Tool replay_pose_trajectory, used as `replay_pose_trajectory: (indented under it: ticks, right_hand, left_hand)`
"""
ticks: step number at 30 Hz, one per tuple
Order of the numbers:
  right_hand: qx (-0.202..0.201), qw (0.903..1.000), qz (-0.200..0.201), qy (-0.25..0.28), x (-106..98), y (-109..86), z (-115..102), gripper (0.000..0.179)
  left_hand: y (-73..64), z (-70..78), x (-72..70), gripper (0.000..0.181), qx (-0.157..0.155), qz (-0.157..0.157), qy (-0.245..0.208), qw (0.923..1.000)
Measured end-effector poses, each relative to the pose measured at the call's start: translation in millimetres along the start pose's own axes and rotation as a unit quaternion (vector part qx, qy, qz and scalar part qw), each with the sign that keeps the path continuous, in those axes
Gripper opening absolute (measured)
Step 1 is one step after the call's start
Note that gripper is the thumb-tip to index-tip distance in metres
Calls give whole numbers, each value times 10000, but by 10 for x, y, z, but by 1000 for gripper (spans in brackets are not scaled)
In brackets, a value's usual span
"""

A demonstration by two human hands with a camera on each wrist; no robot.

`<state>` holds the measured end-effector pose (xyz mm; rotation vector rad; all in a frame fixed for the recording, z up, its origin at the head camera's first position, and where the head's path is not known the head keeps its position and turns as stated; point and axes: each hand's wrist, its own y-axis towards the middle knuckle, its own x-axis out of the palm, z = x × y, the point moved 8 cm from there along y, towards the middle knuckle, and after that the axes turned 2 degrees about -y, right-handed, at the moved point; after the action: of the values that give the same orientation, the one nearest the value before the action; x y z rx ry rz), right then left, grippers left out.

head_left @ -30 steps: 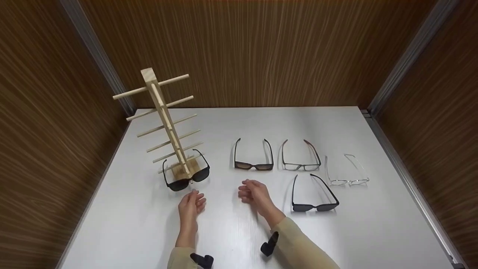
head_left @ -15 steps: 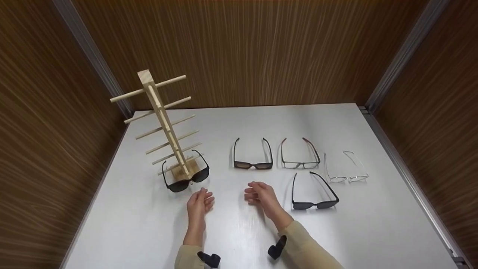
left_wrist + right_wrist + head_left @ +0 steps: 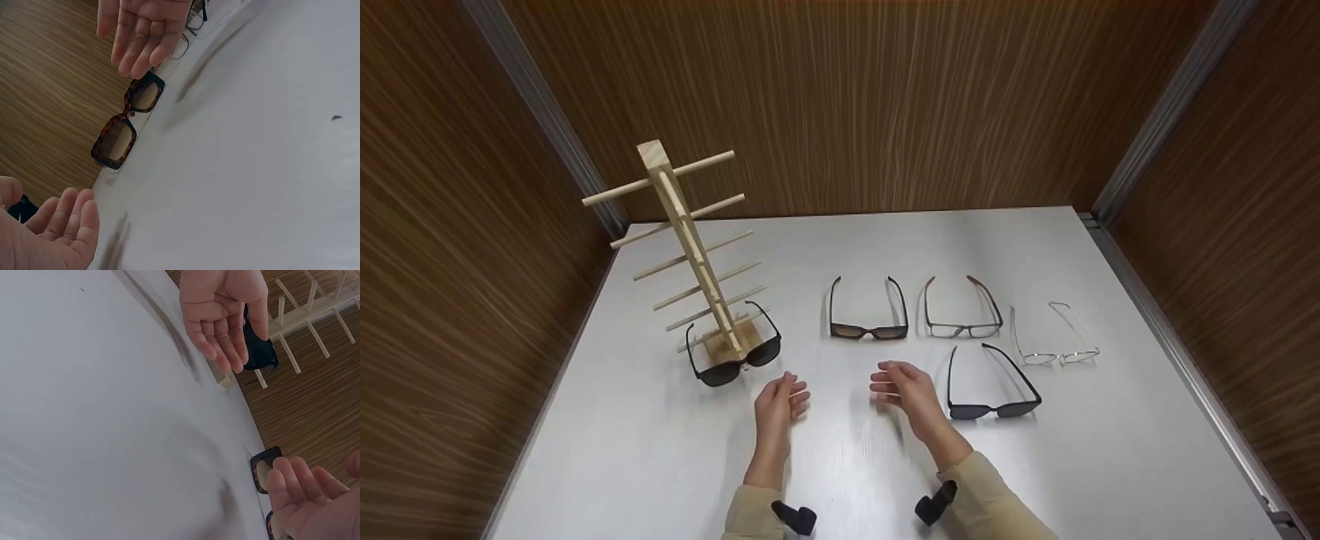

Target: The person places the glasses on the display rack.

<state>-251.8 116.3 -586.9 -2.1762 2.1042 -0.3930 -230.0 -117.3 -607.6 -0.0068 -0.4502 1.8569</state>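
Note:
My left hand point(image 3: 780, 405) hovers over the white table with relaxed fingers, holding nothing. To its upper left, black sunglasses point(image 3: 724, 373) hang low on a wooden display rack point(image 3: 690, 238). My right hand point(image 3: 911, 395), also without anything in it, faces the left one across a gap. Just right of it lie black-framed sunglasses point(image 3: 971, 412) with their temples unfolded. Beyond the hands, tortoiseshell sunglasses point(image 3: 115, 140) stand out in the left wrist view, and the right wrist view shows them partly covered by the right fingers point(image 3: 304, 478).
Clear eyeglasses with reddish temple tips point(image 3: 961, 330) and thin silver-rimmed eyeglasses point(image 3: 1061, 358) lie on the right half of the table point(image 3: 607, 450). Wood-grain panels point(image 3: 840, 105) enclose the back and sides. Several bare pegs point(image 3: 709, 161) stick out from the rack.
Both hands have drifted to the right in the head view, keeping their gap and relaxed fingers. The glasses and rack stay in place; the head view shifted slightly.

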Motion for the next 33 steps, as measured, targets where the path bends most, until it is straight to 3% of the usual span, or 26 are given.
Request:
replay_pose_trajectory:
  ticks: [9, 20, 27, 33]
  right_hand:
    - [-130, 9993, 274, 227, -230, -75, -135, 35]
    - [-320, 9962, 638, 508, -592, -195, -276, 36]
    - [-346, 9944, 727, 681, -805, -278, -293, 39]
    - [-413, 9925, 881, 743, -1010, -333, -337, 41]
  left_hand:
    - [-56, 37, 128, 43, 70, -168, -56, 9998]
    - [-98, 34, 392, 40, 169, -577, -80, 9982]
    - [-342, 231, 587, 33, 203, -942, 86, 9953]
    - [-245, -17, 697, 34, 89, -1053, 107, 9943]
